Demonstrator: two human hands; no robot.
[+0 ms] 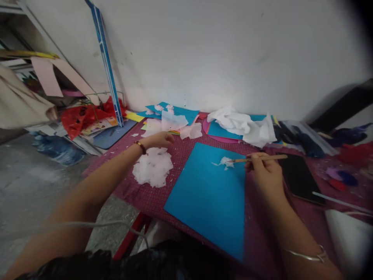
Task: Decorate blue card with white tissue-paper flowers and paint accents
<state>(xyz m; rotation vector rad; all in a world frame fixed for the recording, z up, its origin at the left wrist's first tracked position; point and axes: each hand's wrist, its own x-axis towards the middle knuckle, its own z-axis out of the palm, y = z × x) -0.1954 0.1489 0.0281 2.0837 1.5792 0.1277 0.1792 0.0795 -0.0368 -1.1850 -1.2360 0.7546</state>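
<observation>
Right of centre, could tear the thin scraps (226, 161) by pressing hard with stick (274, 157) clamped in right fingers (257, 158); left of centre, cannot tell left fingers' (168, 137) state.

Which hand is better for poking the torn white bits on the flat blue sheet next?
Probably the right hand: it holds a thin, light-brown wooden stick, its tip at the white bits. The left hand is off the blue sheet, near a white papery pile.
</observation>
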